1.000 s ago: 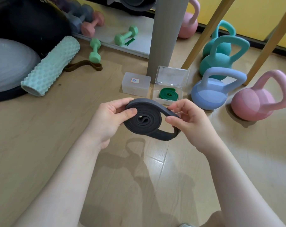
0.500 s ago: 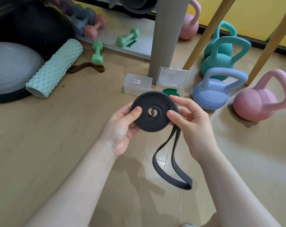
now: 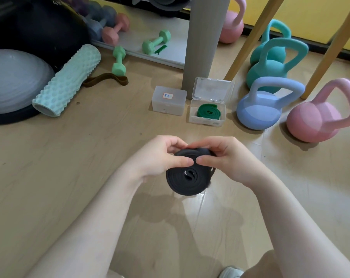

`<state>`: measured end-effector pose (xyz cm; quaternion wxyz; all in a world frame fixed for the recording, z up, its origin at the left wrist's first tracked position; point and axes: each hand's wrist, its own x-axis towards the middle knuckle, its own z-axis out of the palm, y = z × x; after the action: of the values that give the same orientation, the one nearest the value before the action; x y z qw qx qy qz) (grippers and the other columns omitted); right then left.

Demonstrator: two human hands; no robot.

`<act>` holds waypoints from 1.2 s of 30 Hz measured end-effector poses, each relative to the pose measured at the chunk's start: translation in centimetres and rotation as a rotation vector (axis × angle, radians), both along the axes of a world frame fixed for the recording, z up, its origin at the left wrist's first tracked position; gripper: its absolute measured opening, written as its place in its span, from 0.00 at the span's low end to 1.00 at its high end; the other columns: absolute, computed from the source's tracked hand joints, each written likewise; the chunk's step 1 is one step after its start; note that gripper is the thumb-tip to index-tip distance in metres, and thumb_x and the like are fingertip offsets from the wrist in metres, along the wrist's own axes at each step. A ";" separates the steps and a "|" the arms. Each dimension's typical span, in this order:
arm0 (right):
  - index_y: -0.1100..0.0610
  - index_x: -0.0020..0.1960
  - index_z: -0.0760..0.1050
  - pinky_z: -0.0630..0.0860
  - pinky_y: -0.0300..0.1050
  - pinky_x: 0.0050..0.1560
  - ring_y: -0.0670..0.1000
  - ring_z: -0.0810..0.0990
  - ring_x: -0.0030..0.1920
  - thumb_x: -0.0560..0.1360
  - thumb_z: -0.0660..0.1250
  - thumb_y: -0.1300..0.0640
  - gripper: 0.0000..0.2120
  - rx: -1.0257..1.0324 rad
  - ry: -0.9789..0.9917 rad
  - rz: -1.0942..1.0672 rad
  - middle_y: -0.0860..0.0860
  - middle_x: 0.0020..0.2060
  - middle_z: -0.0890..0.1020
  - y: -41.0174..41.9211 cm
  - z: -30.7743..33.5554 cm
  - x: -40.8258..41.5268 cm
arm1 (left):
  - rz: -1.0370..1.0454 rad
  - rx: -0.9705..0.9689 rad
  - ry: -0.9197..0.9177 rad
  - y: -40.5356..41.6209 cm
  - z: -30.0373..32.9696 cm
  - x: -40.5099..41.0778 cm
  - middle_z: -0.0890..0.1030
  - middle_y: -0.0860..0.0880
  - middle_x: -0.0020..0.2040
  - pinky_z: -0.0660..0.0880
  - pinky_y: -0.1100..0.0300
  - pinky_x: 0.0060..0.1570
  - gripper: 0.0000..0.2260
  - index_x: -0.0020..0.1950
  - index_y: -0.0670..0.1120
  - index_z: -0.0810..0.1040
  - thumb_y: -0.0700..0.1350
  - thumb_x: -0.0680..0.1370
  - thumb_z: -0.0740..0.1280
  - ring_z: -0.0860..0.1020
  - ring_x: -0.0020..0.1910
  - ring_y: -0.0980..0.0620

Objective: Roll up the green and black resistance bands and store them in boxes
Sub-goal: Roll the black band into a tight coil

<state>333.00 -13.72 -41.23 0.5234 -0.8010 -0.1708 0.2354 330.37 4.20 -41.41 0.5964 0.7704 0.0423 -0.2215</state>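
At far left a grey dome trainer (image 3: 11, 81) and a mint foam roller (image 3: 67, 81) lie on the wooden floor (image 3: 69, 157), with a brown loop band (image 3: 108, 79) trailing from behind the roller and a green dumbbell (image 3: 119, 61) just beyond it. Toward the middle, a closed frosted box (image 3: 168, 101) with a small label sits ready, probably meant for the black band. Below it, held over the floor, the left hand (image 3: 160, 159) pinches the upper left of the coiled black band (image 3: 187, 175), thumb across its face and fingers behind, likely so the wound turns cannot spring loose. The right hand (image 3: 224, 159) mirrors that pinch on the upper right, the two thumbs nearly touching. The coil looks fully wound, no tail hanging free. Right of the closed box, an open clear box (image 3: 208, 117) with its lid propped up holds the rolled green band (image 3: 209, 111), so that half seems done. Farther right stand blue (image 3: 260, 109), teal (image 3: 270, 65) and pink (image 3: 318, 119) kettlebells.
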 end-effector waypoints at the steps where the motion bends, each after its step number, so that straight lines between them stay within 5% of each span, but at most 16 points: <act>1: 0.41 0.45 0.78 0.79 0.52 0.48 0.53 0.82 0.41 0.70 0.70 0.66 0.18 0.020 0.023 -0.025 0.52 0.40 0.85 -0.1 -0.2 0.1 | 0.015 -0.010 -0.010 0.0 0.1 0.0 0.83 0.49 0.42 0.76 0.67 0.41 0.08 0.48 0.46 0.78 0.38 0.71 0.72 0.80 0.38 0.55; 4: 0.49 0.47 0.70 0.76 0.48 0.43 0.49 0.79 0.36 0.70 0.71 0.64 0.14 0.069 0.078 -0.113 0.47 0.35 0.82 -0.3 -0.5 0.2 | 0.099 -0.059 -0.041 -0.2 0.4 0.0 0.83 0.48 0.41 0.76 0.69 0.37 0.08 0.47 0.45 0.79 0.37 0.70 0.72 0.80 0.36 0.55; 10: 0.50 0.44 0.73 0.75 0.47 0.47 0.46 0.75 0.38 0.71 0.71 0.60 0.08 -0.062 -0.046 -0.085 0.42 0.37 0.77 -1.1 -0.4 0.6 | 0.249 -0.104 -0.095 0.5 0.7 0.1 0.84 0.52 0.38 0.77 0.67 0.37 0.08 0.44 0.46 0.79 0.36 0.69 0.72 0.82 0.35 0.57; 17: 0.48 0.52 0.72 0.79 0.44 0.46 0.49 0.82 0.42 0.73 0.66 0.66 0.14 0.226 0.051 -0.078 0.46 0.42 0.79 -0.4 0.2 0.4 | 0.390 -0.300 -0.121 0.9 1.0 0.1 0.84 0.54 0.37 0.77 0.66 0.35 0.08 0.45 0.48 0.78 0.35 0.71 0.69 0.82 0.37 0.58; 22: 0.41 0.55 0.74 0.77 0.37 0.45 0.48 0.79 0.40 0.73 0.67 0.65 0.20 0.220 -0.112 -0.181 0.44 0.45 0.77 0.3 0.2 0.3 | 0.578 -0.460 -0.110 0.4 0.9 0.5 0.84 0.55 0.37 0.78 0.64 0.38 0.07 0.47 0.48 0.77 0.36 0.73 0.66 0.81 0.37 0.58; 27: 0.40 0.38 0.72 0.77 0.51 0.44 0.51 0.80 0.38 0.68 0.70 0.54 0.10 0.257 -0.208 -0.438 0.47 0.41 0.80 1.3 -0.4 0.2 | 0.713 -0.555 -0.090 -0.5 0.6 0.6 0.83 0.53 0.39 0.78 0.63 0.40 0.07 0.47 0.48 0.77 0.37 0.74 0.66 0.81 0.38 0.57; 32: 0.41 0.47 0.71 0.77 0.59 0.51 0.55 0.81 0.46 0.69 0.71 0.56 0.14 0.122 -0.168 -0.305 0.46 0.45 0.82 1.1 -1.0 0.4 | 0.723 -0.528 -0.103 -0.8 0.1 0.2 0.83 0.52 0.41 0.77 0.63 0.41 0.07 0.47 0.48 0.77 0.36 0.74 0.66 0.81 0.39 0.57; 36: 0.44 0.49 0.73 0.78 0.54 0.52 0.50 0.82 0.47 0.71 0.70 0.62 0.14 0.155 -0.132 -0.277 0.47 0.44 0.83 0.7 -0.9 0.8 | 0.581 -0.491 -0.066 0.0 0.3 0.2 0.83 0.53 0.40 0.76 0.62 0.39 0.07 0.47 0.48 0.75 0.36 0.74 0.66 0.80 0.39 0.56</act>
<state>333.79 -13.04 -42.10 0.5986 -0.7878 -0.1103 0.0940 330.55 4.22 -41.14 0.8023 0.5670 0.1852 -0.0217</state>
